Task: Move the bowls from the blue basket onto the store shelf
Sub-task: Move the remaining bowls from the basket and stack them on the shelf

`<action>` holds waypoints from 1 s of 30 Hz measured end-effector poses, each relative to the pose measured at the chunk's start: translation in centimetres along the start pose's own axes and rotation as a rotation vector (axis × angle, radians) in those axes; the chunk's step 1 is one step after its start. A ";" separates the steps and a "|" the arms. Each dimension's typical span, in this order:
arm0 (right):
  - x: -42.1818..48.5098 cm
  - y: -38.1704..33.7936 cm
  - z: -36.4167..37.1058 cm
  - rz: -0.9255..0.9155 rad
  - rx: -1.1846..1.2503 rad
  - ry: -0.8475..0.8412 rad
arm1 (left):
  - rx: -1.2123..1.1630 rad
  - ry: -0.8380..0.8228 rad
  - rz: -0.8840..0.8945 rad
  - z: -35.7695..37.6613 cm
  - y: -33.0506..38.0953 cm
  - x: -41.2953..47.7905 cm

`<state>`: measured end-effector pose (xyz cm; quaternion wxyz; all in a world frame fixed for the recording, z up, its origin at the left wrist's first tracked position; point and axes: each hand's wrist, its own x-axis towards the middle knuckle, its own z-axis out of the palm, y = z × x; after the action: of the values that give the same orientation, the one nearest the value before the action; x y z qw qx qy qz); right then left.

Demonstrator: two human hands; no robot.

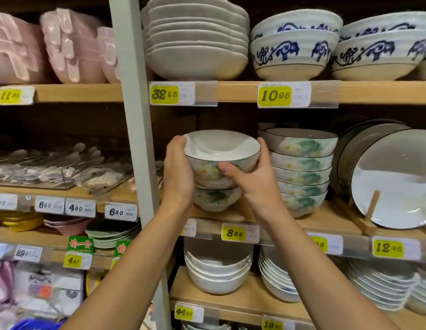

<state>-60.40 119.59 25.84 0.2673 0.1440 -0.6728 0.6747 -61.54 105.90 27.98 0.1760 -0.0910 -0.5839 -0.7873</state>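
The left hand (pixel 177 172) and right hand (pixel 252 179) have their fingers wrapped round a flowered bowl (pixel 221 151), holding it directly over a matching bowl (pixel 216 198) on the store shelf (pixel 326 220), beside a full stack (pixel 302 172). Only a corner of the blue basket (pixel 38 324) shows, so I cannot tell how many remain.

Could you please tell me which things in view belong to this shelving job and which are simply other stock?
Part of the job: floral bowl, gripped by left hand and right hand; matching bowl beneath it; floral stack beside it; wooden shelf; blue basket.

Just other stock: pink containers; blue-patterned bowls; grey plates; upright plates; plain white bowls; price tags.
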 end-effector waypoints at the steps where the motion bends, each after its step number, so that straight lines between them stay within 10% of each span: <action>1: 0.8 0.5 0.1 0.007 -0.023 0.005 | 0.051 0.016 0.003 0.2 -0.6 0.7; 30: 2.1 7.8 -0.2 0.166 -0.168 -0.032 | 0.225 0.058 -0.149 -0.7 -8.1 4.8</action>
<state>-66.40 120.56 20.47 0.2108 0.0757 -0.7408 0.6333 -69.07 106.50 22.24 0.1428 -0.0042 -0.6683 -0.7300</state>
